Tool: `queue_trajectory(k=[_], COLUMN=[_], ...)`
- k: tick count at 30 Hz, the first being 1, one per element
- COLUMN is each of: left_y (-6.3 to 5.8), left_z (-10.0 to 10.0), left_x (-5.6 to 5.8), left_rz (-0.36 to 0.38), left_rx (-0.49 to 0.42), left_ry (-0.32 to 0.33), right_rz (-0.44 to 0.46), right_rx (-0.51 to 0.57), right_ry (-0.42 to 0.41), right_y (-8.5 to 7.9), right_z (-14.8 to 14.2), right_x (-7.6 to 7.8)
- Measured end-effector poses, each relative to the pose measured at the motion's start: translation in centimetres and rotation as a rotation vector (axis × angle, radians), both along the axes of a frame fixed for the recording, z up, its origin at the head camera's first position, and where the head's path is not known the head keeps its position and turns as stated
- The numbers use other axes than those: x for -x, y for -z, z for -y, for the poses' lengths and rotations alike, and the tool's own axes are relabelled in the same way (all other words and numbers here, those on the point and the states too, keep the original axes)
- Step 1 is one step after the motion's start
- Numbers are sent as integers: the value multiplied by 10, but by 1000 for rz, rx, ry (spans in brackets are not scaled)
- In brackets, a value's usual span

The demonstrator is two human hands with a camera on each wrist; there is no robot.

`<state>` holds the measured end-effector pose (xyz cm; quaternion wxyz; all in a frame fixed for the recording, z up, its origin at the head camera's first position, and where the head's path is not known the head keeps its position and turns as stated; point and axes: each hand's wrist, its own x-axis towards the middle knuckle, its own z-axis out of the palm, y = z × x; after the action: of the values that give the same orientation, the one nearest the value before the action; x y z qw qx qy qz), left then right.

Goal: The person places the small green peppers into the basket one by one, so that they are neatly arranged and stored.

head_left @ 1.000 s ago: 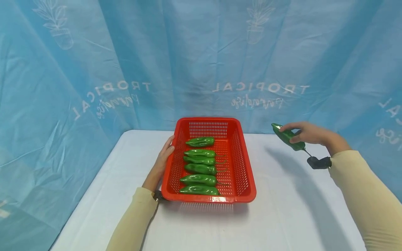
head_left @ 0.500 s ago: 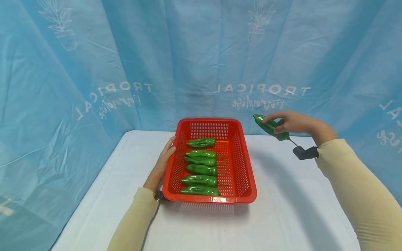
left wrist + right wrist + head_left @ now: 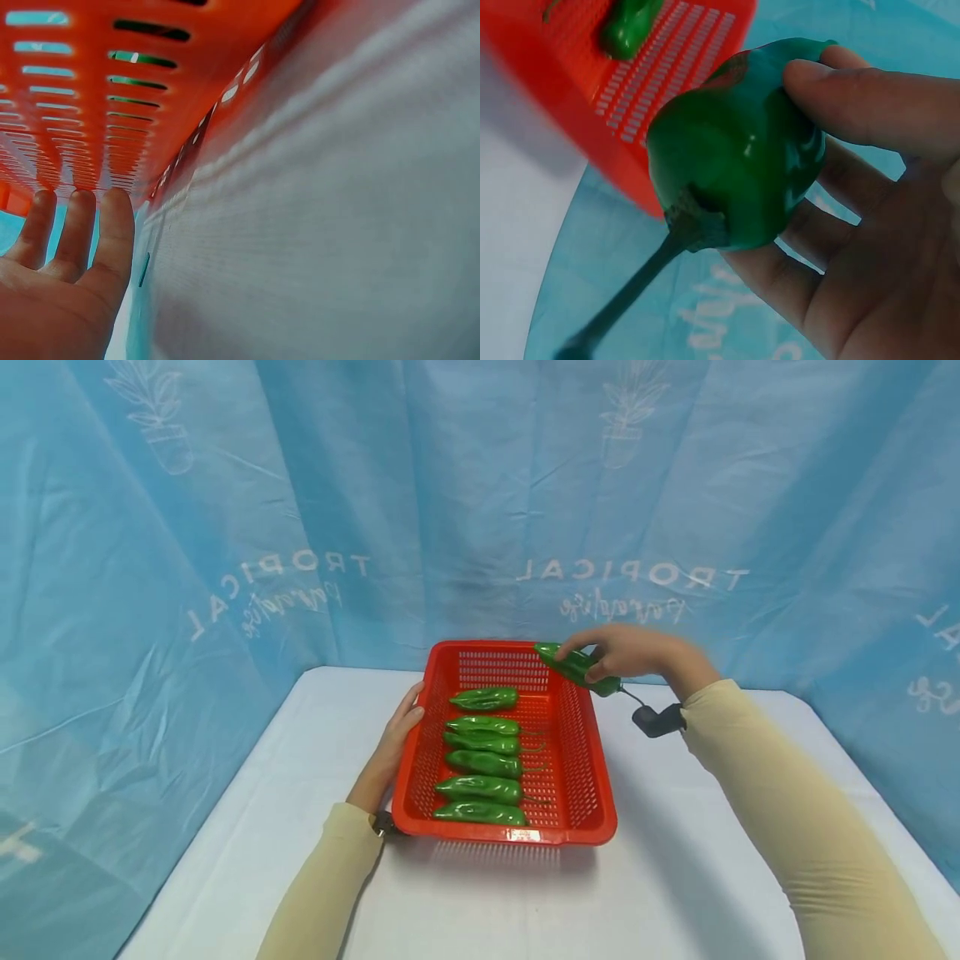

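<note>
My right hand [image 3: 626,652] grips a long green pepper [image 3: 576,667] between thumb and fingers, above the far right corner of a red plastic basket [image 3: 450,832]. In the right wrist view the blunt end of this pepper [image 3: 720,157] faces the camera, its stem pointing down and left. Several more green peppers [image 3: 480,789] lie side by side in the basket, tips to the left and stems mostly to the right. My left hand [image 3: 393,731] rests against the basket's left side. The left wrist view shows straight fingers [image 3: 116,225] with their tips at the slotted wall.
The basket stands on a white-covered table [image 3: 465,910]. Behind and at both sides hangs a blue printed curtain [image 3: 480,527]. Within the basket, a gap separates the farthest pepper [image 3: 486,698] from the row nearer me, and the bare floor shows on the right.
My right hand has carried the pepper leftward, from over the table at the right to the basket's far right corner. My left hand stays at the basket's left side.
</note>
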<state>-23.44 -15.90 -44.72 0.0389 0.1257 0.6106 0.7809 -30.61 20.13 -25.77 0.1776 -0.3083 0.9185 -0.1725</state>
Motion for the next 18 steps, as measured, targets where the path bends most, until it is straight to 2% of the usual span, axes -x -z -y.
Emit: queue_trajectory(k=[6, 13, 18], left_y=[1, -9, -8], left_z=[-2, 1, 1], left_x=[-1, -9, -8], left_rz=[16, 18, 0], left_rx=[16, 7, -17], left_ry=[-11, 9, 21], right_rz=[0, 26, 53], right_rx=[15, 43, 33], right_ry=[-74, -126, -174], right_y=[8, 18, 29], right_z=[23, 56, 80], right_x=[3, 4, 9])
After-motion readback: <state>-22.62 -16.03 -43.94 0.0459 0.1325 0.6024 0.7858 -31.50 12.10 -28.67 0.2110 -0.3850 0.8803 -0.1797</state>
